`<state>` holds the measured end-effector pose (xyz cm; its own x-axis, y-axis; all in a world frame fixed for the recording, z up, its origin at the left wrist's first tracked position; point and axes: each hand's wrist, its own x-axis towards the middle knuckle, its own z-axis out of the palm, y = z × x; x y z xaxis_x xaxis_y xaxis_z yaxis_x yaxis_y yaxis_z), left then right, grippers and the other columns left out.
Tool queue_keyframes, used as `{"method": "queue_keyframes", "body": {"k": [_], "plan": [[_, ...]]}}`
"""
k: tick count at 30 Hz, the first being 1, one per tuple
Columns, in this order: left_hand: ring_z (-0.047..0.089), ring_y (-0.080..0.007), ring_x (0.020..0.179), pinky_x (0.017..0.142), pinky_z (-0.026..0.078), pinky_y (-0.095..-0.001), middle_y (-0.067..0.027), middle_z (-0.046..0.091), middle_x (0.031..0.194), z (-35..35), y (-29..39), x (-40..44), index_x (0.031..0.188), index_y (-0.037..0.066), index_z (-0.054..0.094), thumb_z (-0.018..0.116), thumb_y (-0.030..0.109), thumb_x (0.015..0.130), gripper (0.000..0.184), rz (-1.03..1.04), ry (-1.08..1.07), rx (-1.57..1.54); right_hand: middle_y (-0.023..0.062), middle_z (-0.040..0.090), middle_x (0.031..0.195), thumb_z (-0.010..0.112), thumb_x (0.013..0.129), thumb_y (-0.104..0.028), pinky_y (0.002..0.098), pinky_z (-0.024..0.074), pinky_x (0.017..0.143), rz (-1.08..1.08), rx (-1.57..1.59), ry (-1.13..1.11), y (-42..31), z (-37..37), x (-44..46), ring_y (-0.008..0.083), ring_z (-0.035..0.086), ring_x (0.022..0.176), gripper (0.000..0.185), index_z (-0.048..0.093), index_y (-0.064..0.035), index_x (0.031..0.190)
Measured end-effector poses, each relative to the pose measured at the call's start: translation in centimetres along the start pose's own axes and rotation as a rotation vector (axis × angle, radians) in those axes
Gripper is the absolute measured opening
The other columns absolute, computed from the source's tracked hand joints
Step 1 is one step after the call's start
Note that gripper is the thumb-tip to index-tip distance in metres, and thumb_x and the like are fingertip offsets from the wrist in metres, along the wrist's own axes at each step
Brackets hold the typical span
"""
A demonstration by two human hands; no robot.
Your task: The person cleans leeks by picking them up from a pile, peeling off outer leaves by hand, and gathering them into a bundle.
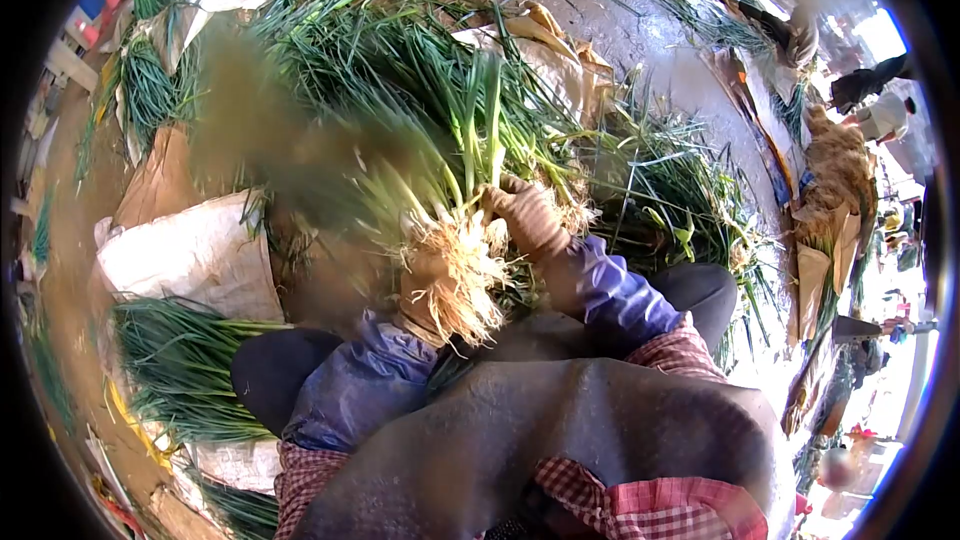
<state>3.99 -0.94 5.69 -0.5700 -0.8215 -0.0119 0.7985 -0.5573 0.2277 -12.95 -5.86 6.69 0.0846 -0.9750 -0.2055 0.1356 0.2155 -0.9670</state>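
A bunch of green onions (458, 260), its pale roots toward me, is held in front of my lap. My left hand (420, 290), in a tan glove, is wrapped round the bunch from the left, partly hidden behind the roots. My right hand (527, 215), also gloved, has its fingers closed on white stems at the bunch's right side. Just beyond both hands lies a large heap of green onions (400, 70), its leaves pointing away to the upper left. Smears on the lens blur the area left of the bunch.
A smaller green onion pile (680, 190) lies at the right. At the left, a stack of green onions (185, 370) rests beside a pale sack (200, 260). Another crumpled sack (560, 60) lies beyond the heap. A person (885, 115) is at the far right.
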Motion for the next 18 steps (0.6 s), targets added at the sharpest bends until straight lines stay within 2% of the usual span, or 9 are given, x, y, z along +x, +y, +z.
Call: {"method": "queue_keyframes", "body": {"k": [1,5,7,8,11,12,14,16,18], "plan": [[0.052,-0.0287,0.111,0.093,0.048,-0.0398,-0.0167,0.049,0.128,1.1,0.2,0.0,0.133,-0.003,0.037,0.071,0.018,0.071,0.074,-0.011,0.000,-0.028,0.0068,0.064,0.075,0.066,0.086,-0.015,0.0262,0.0488,0.055,-0.011,-0.050,0.015,-1.4,0.4,-0.5,0.0130,0.058,0.061,0.022,0.061,0.0028,0.097],[0.051,-0.0288,0.114,0.093,0.049,-0.0411,-0.0171,0.048,0.128,-0.1,-0.1,0.2,0.133,-0.001,0.037,0.068,0.015,0.074,0.068,-0.012,0.004,-0.037,0.0077,0.061,0.071,0.066,0.086,-0.013,0.0266,0.0500,0.055,-0.061,0.012,0.022,-3.3,1.4,-2.8,0.0161,0.060,0.062,0.015,0.060,0.0006,0.091],[0.051,-0.0290,0.114,0.091,0.050,-0.0412,-0.0179,0.048,0.128,-1.1,-0.2,0.6,0.133,0.000,0.038,0.067,0.013,0.075,0.066,-0.031,-0.029,-0.049,0.0063,0.064,0.079,0.063,0.088,-0.009,0.0271,0.0522,0.060,-0.099,0.225,-0.078,-2.5,0.8,-2.9,0.0135,0.060,0.069,0.016,0.059,0.0013,0.099],[0.051,-0.0290,0.114,0.091,0.051,-0.0412,-0.0182,0.048,0.128,-1.2,-0.2,0.7,0.133,0.001,0.038,0.066,0.012,0.076,0.065,-0.036,-0.040,-0.053,0.0072,0.063,0.080,0.062,0.085,-0.002,0.0280,0.0533,0.060,-0.119,0.250,-0.083,-2.7,0.5,-2.5,0.0151,0.060,0.066,0.015,0.056,0.0008,0.099],[0.055,-0.0297,0.109,0.086,0.054,-0.0416,-0.0195,0.051,0.123,-1.1,-0.4,0.5,0.131,0.000,0.038,0.065,0.009,0.076,0.062,-0.016,-0.057,-0.096,0.0063,0.062,0.077,0.063,0.078,0.003,0.0263,0.0525,0.057,-0.027,0.169,-0.013,-4.7,-0.3,-2.0,0.0147,0.059,0.060,0.020,0.055,-0.0002,0.096],[0.056,-0.0299,0.107,0.085,0.055,-0.0414,-0.0200,0.051,0.123,-1.1,-0.3,0.5,0.131,0.000,0.039,0.064,0.008,0.076,0.061,-0.030,-0.069,-0.107,0.0046,0.062,0.076,0.064,0.081,-0.004,0.0221,0.0488,0.050,-0.035,0.036,0.031,-3.5,-1.6,-1.1,0.0111,0.056,0.055,0.018,0.056,-0.0005,0.096],[0.060,-0.0297,0.102,0.082,0.056,-0.0418,-0.0200,0.054,0.119,-1.3,-0.2,0.2,0.129,-0.003,0.040,0.063,0.007,0.076,0.058,-0.027,-0.012,-0.068,0.0022,0.060,0.071,0.062,0.085,-0.018,0.0194,0.0399,0.045,0.032,0.044,0.121,-3.8,-2.0,-0.3,0.0073,0.051,0.049,0.018,0.060,-0.0030,0.095],[0.061,-0.0299,0.098,0.081,0.057,-0.0419,-0.0200,0.056,0.116,-2.0,-0.3,-0.1,0.128,-0.004,0.040,0.063,0.006,0.076,0.057,-0.043,0.035,-0.084,0.0018,0.059,0.066,0.059,0.089,-0.022,0.0190,0.0364,0.040,0.038,-0.027,0.213,-3.7,-2.9,0.7,0.0068,0.047,0.043,0.019,0.062,-0.0033,0.091],[0.063,-0.0301,0.094,0.080,0.057,-0.0420,-0.0201,0.057,0.114,-3.7,-0.7,-0.3,0.127,-0.005,0.041,0.063,0.005,0.076,0.056,-0.066,0.085,-0.098,0.0021,0.060,0.062,0.058,0.090,-0.023,0.0198,0.0363,0.037,0.177,-0.129,0.162,-3.1,-4.3,1.7,0.0074,0.047,0.041,0.020,0.063,-0.0039,0.088]]}}
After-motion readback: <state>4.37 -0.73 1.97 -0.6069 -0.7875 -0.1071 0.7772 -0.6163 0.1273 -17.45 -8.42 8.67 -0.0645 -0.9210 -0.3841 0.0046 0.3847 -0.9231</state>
